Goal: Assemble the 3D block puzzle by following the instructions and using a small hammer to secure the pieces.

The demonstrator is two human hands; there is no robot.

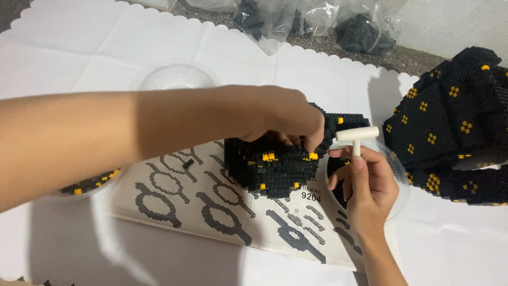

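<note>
Left hand point(286, 119) was pinching down on the black brick block point(275, 167), which sat mid-table on the instruction sheet point(211, 212). Right hand point(365, 182) gripped a white T-tool point(357, 136) over a clear bowl point(399, 196), near the table's right edge.

The left hand point(280, 114) hides the top of the black brick block point(275, 167).

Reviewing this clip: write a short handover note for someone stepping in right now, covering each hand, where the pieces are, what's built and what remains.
Left hand: fingertips pressing on top of the small black-and-yellow micro-brick block, which sits on the printed paper instruction sheet.
Right hand: grip shut on the white T-shaped plastic tool, above a clear plastic bowl.
Done: large black-and-yellow brick model stands at right.
Left: small block looks unfinished; loose bricks remain in the clear dish at left and in the bags behind.
</note>
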